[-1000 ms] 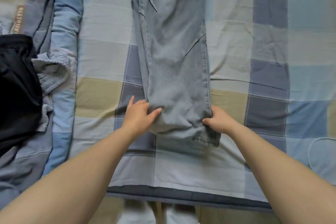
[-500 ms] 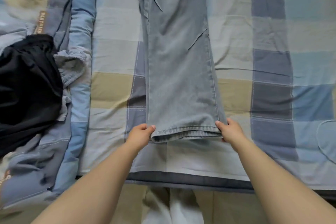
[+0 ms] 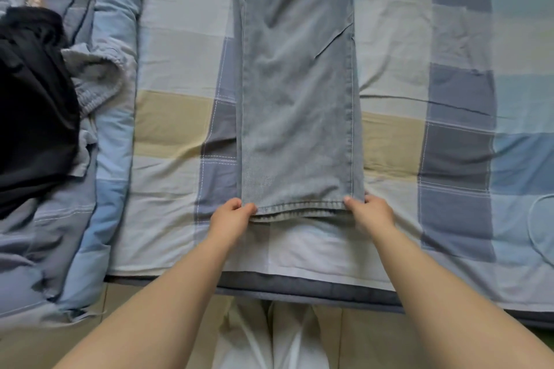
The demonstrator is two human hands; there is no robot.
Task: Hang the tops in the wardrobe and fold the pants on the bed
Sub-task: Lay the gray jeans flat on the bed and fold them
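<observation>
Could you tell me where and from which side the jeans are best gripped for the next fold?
Probably at the two hem corners, coming from the bed's near edge. The jeans lie flat and lengthwise, legs stacked, hem nearest. The left hand and right hand already pinch those corners, a grip suited to lifting the hem towards the waist.

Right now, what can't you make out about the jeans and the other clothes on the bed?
Head view only:
- jeans: waist cut off by top edge.
- black garment: cut off by left edge; type unclear.
- grey garment: mostly hidden under the black one.
- Fingertips of left hand and right hand: tucked under the hem.
</observation>
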